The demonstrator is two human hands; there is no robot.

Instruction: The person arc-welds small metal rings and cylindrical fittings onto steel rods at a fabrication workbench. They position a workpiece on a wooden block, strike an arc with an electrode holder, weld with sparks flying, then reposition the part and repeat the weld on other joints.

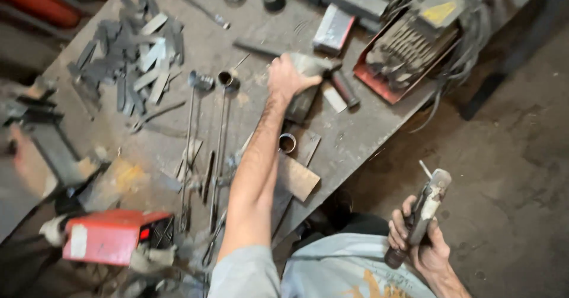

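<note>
The left hand [287, 77] is being stretched far across the bench [355, 138] and is being closed over the grey head of a hammer [314, 67], whose dark handle is pointing toward the bench edge. The right hand [424, 238] is being kept low, off the bench and well apart from the left, clamped round the grip of an electrode holder [424, 212] with a short rod stub showing at its tip.

The hammer would best be gripped lower, on the handle, before being lifted, and drawn back clear of the short tube [287, 143] and the long rods [204, 150] lying near the forearm. The holder tip would best be kept pointed away from the body and from the metal top.

The bench is being used as a cluttered steel work surface: a heap of flat strips [133, 55] is lying at the far left, a red welder [109, 236] at the near corner, a red tray of electrodes [409, 46] and coiled cable at the right. Bare concrete floor [504, 155] is showing beyond the bench.
</note>
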